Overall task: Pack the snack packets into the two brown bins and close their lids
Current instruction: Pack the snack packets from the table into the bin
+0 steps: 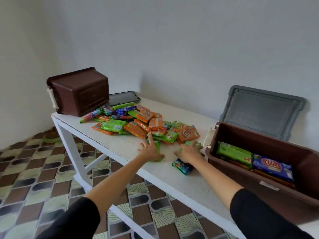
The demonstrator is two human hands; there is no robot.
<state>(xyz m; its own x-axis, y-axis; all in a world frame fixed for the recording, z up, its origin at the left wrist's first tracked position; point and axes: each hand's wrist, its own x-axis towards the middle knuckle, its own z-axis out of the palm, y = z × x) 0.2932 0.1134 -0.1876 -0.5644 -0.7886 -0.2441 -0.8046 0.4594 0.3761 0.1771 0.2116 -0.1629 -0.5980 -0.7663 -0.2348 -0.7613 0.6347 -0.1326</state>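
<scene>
Left hand (150,150) lies flat on a green packet (157,145), fingers spread, index pointing far. Right hand (189,150) is splayed over a second green packet (196,144), just beside the open right bin (259,133), probably raking strays in for a short carry. Packet pile (143,121) sits mid-table. Far-left bin (79,90) is tipped over. Grey lid (262,111) leans on the wall. White table (120,145), patterned tile floor (43,169).

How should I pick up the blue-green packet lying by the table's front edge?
Pinch the blue-green packet across its narrow width at the exposed left end, coming from above. It lies flat on the table, and the wrist of the right hand hides its other end.
</scene>
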